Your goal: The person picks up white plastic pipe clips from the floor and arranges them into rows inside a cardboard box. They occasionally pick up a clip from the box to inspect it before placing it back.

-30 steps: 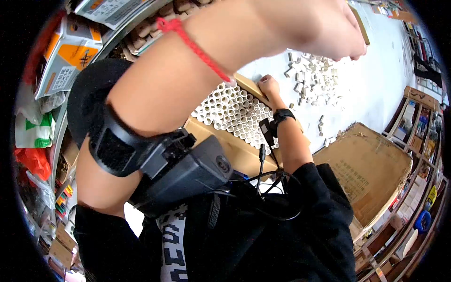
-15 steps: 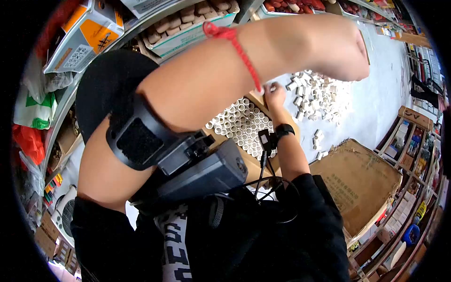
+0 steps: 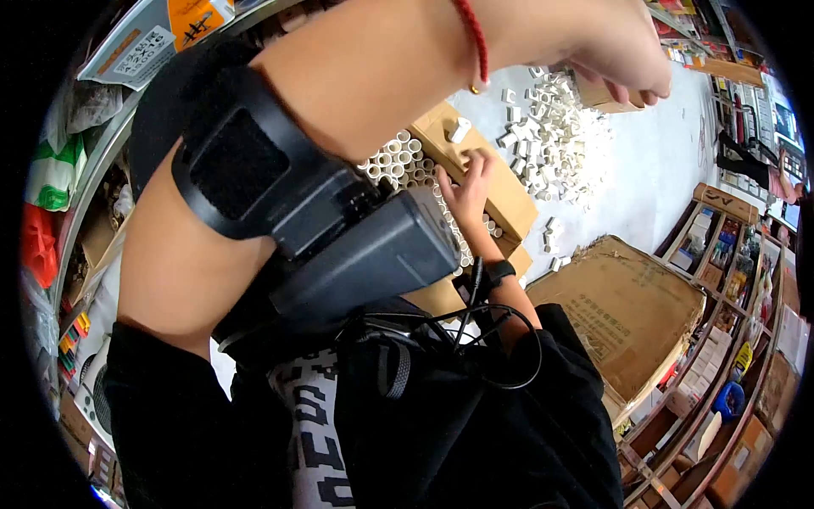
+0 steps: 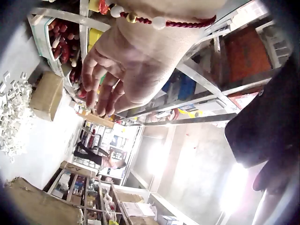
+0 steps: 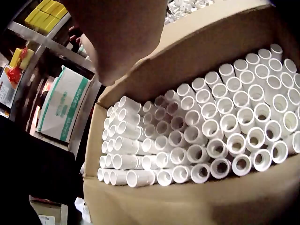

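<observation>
My left hand (image 3: 623, 53), with a red cord at its wrist, is held out above the far part of the table. In the left wrist view its fingers hang loosely bent around nothing. My right hand (image 3: 468, 188) is at the near edge of a cardboard box flap (image 3: 500, 182), thumb and fingers apart. Just beyond its fingertips a small white fitting (image 3: 459, 130) lies on the flap. Inside the cardboard box (image 5: 197, 28), white plastic tubes (image 5: 211, 126) stand packed in rows, those at the left end leaning. My left forearm hides part of the box in the head view.
Loose white fittings (image 3: 543, 140) lie heaped on the pale table (image 3: 657, 136), a smaller cardboard box (image 4: 47, 96) beside them. A large flattened carton (image 3: 623, 314) is at the right. Stocked shelves (image 3: 721, 254) line both sides. Another person (image 4: 101, 159) is farther off.
The right hand's fingers have come apart, and a white fitting now shows on the flap beyond them. The flap shows more widely. The left hand dipped, then rose again in the head view.
</observation>
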Demonstrator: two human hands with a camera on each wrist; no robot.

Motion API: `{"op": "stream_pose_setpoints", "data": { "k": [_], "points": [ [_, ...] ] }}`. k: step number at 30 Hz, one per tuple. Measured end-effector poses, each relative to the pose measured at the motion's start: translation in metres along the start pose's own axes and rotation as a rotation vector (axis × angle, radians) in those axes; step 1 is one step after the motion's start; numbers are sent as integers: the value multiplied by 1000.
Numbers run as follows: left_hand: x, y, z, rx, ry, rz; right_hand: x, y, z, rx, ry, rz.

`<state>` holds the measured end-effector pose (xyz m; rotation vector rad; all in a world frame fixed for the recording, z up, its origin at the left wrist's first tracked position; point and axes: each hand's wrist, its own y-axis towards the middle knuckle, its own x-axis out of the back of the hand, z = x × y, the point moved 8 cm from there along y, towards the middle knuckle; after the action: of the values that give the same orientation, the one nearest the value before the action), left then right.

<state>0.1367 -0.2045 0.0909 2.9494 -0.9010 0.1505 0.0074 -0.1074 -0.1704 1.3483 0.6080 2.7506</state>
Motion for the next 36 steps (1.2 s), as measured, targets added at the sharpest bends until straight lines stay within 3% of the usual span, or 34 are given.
{"op": "stream_pose_setpoints", "data": {
  "k": [4,6,8,14,21,24,27,30,33,36],
  "points": [
    [4,-1,-1,13,-29,-14,-19,39,-25,-255,24,153],
    [4,-1,-1,19,-37,-14,-69,36,-78,-412,185,423],
    [4,0,-1,18,-29,-7,-77,44,-81,-303,-7,410],
    [11,0,-2,14,-28,-17,-80,49,-77,-501,-68,428],
    [14,-4,-3,-2,58,13,-82,49,-91,-522,-116,336],
    [11,0,1,-34,-23,-40,-82,50,-92,-449,-124,362],
    [8,7,3,-44,-42,-48,-80,53,-85,-215,-190,227],
    [6,13,6,-44,-57,-51,-87,53,-87,-213,-121,246],
    [5,17,7,-39,-64,-50,-91,52,-85,-343,-125,365],
    [6,20,8,-27,-58,-47,-96,52,-87,-318,-54,331]
  ]
}}
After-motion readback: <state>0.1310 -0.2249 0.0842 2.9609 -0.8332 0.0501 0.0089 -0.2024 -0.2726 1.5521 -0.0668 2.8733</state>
